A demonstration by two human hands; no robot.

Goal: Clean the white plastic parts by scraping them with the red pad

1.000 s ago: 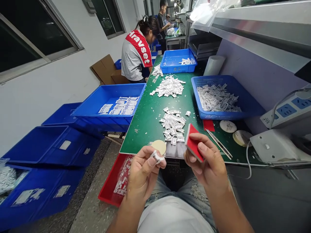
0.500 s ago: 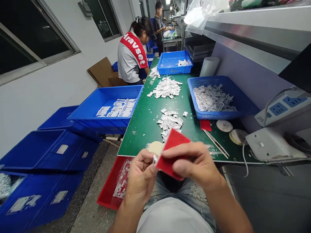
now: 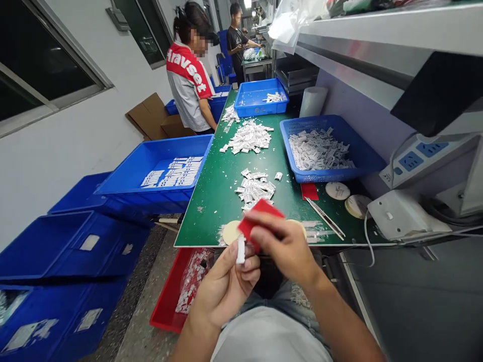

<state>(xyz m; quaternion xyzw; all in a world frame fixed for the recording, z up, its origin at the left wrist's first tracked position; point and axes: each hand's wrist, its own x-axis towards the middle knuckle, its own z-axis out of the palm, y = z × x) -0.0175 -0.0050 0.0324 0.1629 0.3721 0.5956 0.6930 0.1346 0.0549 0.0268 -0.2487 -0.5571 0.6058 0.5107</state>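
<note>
Between thumb and fingers, my left hand (image 3: 230, 281) pinches a small white plastic part (image 3: 240, 250). My right hand (image 3: 285, 246) grips a piece of red sandpaper (image 3: 260, 216), folded or bent, right at the white part's upper end; whether the two touch I cannot tell. Just beyond the hands, a round cream disc (image 3: 231, 233) lies at the edge of the green table (image 3: 206, 206). A second cream disc (image 3: 300, 227) is partly hidden behind my right hand. A pile of white parts (image 3: 256, 188) lies in front of my hands.
A blue basket (image 3: 332, 173) of white parts stands at the right, near a metal cutter knife (image 3: 325, 218) and a red square (image 3: 309, 191). Blue bins (image 3: 154, 193) line the left. A red tray (image 3: 166, 311) sits below the table edge. A co-worker (image 3: 188, 75) is at the far left.
My left hand has turned, so the white part now shows upright. My right hand has shifted the sandpaper to the part's top. The co-worker has straightened up, and the camera view has shifted slightly.
</note>
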